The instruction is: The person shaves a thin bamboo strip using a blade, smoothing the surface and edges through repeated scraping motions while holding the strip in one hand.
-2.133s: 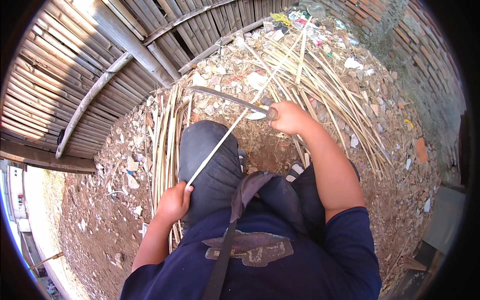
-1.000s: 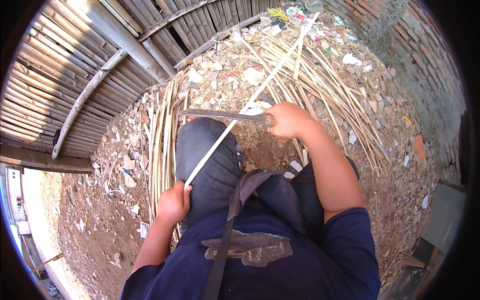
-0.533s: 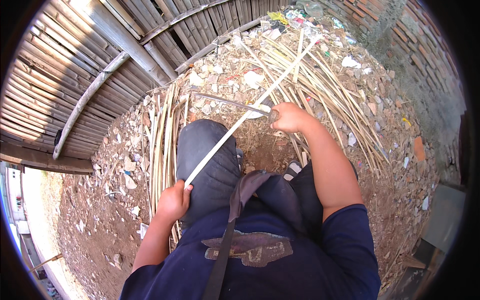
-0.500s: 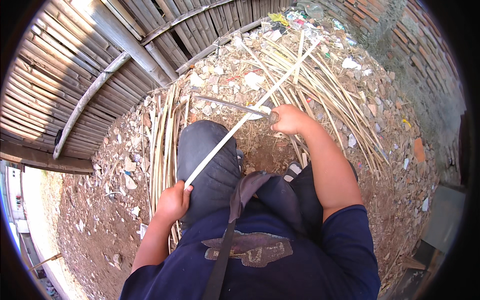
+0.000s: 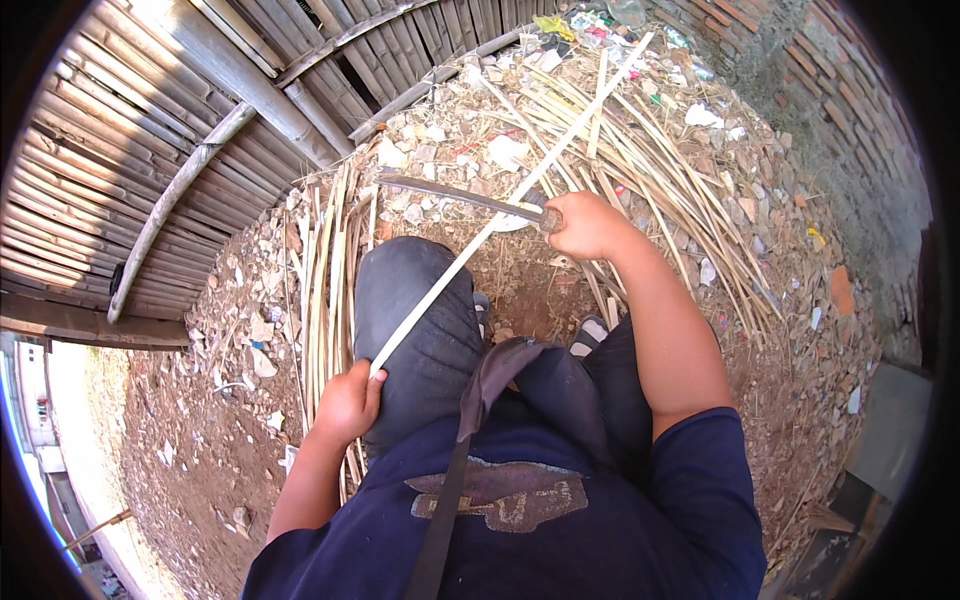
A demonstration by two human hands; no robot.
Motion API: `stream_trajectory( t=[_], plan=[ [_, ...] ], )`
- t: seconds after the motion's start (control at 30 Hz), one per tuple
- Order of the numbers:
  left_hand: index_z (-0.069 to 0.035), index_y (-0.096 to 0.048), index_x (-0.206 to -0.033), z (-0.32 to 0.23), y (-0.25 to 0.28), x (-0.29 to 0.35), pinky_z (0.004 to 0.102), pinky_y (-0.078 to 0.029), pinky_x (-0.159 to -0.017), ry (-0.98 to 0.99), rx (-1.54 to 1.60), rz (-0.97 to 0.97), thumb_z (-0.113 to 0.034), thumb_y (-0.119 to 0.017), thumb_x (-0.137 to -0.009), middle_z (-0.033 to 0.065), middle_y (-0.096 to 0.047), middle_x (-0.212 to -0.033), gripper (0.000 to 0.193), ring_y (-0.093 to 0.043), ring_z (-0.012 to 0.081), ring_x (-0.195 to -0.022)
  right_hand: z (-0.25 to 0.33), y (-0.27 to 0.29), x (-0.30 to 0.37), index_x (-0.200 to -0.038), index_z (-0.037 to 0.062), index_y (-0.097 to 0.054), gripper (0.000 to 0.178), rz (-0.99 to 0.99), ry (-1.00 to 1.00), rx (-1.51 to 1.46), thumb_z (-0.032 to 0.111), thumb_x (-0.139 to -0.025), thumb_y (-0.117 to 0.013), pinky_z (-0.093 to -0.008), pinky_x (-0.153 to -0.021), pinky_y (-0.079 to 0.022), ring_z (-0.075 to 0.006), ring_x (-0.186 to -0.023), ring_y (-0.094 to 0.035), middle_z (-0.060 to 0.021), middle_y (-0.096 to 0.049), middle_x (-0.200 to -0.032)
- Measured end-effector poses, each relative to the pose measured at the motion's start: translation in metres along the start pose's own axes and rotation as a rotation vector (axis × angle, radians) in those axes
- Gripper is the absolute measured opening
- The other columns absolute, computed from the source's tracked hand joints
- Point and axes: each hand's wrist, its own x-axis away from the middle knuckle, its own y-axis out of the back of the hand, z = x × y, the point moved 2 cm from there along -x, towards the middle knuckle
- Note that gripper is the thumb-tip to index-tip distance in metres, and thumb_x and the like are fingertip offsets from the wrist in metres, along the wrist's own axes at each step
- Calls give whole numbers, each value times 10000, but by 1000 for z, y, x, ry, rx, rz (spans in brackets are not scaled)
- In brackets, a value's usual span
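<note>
A long pale bamboo strip (image 5: 432, 302) runs slantwise from beside my left thigh up to the far right. My left hand (image 5: 349, 402) is closed round its near end. In my right hand (image 5: 588, 226) is the handle of a machete (image 5: 445, 193), gripped in a fist. Its dark, slightly curved blade points left and crosses the strip near the middle; whether the edge touches the strip I cannot tell. Below the strip is my bent left knee (image 5: 415, 290) in dark trousers.
Split bamboo strips (image 5: 680, 195) lie in a loose heap at the far right, and another bundle (image 5: 325, 290) lies along my left. Stones and litter cover the dirt ground (image 5: 190, 480). A bamboo wall (image 5: 120, 160) stands at the left, a brick wall (image 5: 840, 110) at the right.
My right hand has moved slightly up and the machete's blade has turned, showing more of its flat side. The strip's far end has swung a little up and right. My left hand stays put.
</note>
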Motion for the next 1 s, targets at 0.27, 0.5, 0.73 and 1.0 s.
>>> stream_trajectory(
  t=[0.27, 0.5, 0.73, 1.0],
  plan=[
    [-18, -520, -888, 0, 1, 1, 566, -481, -640, 26, -26, 16, -285, -571, -1048, 269, -625, -708, 315, -615, 519, -705, 34, 13, 11, -1287, 146, -702, 513, 65, -11, 91, 146, -775, -662, -458, -893, -571, -369, -1017, -706, -201, -736, -1084],
    [-16, -521, -872, -2, 5, -4, 559, -480, -629, 21, -22, 21, -288, -583, -1045, 269, -621, -703, 328, -614, 514, -694, 1, -3, -4, -1286, 156, -705, 499, 54, -52, 22, 172, -788, -692, -457, -908, -569, -366, -1028, -711, -219, -728, -1123],
    [-19, -526, -867, 4, 0, 0, 550, -480, -626, 31, 8, 0, -282, -583, -1047, 270, -616, -701, 324, -618, 511, -701, 41, 14, 15, -1214, 74, -713, 433, 76, 48, 82, 214, -805, -729, -460, -912, -554, -374, -1046, -700, -227, -727, -1104],
    [-23, -527, -868, -1, 3, -2, 546, -482, -636, 23, -21, 4, -291, -582, -1048, 268, -614, -702, 328, -618, 510, -708, 12, 6, 6, -1176, 101, -713, 393, -50, -42, 35, 190, -793, -701, -467, -896, -564, -366, -1029, -704, -191, -734, -1071]
  ],
)
